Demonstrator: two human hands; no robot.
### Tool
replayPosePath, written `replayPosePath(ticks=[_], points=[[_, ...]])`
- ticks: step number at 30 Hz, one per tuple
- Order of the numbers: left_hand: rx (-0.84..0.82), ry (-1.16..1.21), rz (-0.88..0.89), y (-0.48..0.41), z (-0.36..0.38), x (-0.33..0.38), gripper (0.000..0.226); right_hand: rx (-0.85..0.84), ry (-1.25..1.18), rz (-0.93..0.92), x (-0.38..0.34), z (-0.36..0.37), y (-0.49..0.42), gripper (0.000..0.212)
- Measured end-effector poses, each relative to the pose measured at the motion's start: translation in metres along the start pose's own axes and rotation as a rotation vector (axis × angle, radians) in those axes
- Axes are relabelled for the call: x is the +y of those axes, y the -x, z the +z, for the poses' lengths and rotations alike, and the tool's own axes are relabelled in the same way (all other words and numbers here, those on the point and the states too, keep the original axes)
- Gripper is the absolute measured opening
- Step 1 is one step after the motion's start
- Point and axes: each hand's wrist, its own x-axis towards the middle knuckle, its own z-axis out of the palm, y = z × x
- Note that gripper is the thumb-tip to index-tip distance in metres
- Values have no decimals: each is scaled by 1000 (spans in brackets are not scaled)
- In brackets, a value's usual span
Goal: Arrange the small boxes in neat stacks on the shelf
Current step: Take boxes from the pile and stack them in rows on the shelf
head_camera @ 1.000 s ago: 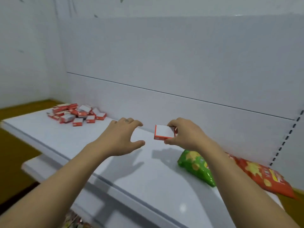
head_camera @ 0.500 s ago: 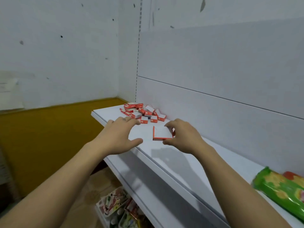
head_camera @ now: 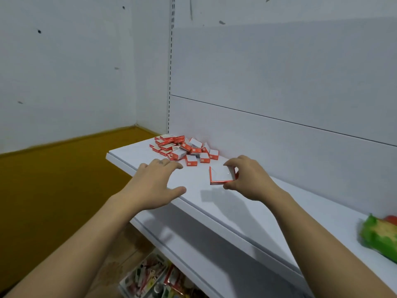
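Several small red-and-white boxes lie in a loose pile (head_camera: 184, 149) at the far left end of the white shelf (head_camera: 240, 214), against its back panel. My right hand (head_camera: 247, 179) pinches one flat red-edged white box (head_camera: 221, 175) between thumb and fingers, just above the shelf and right of the pile. My left hand (head_camera: 154, 183) hovers over the shelf's front edge with its fingers spread and holds nothing, a short way in front of the pile.
A green snack bag (head_camera: 380, 235) with a red one behind it lies on the shelf at the far right. A lower shelf (head_camera: 193, 254) juts out below, and packaged goods (head_camera: 154, 278) sit beneath it. The floor to the left is ochre.
The view has swung left, so the pile now lies closer in front of my hands and the snack bags have slid to the right edge. My right hand still holds the box.
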Motion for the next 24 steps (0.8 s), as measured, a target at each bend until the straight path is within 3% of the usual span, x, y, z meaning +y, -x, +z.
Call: replayPosePath(ticks=[16, 24], points=[[-20, 28, 248, -190, 62, 52, 59, 89, -38, 170, 131, 5, -105, 50], [-78, 76, 469, -262, 93, 98, 62, 130, -18, 333, 180, 4, -111, 48]])
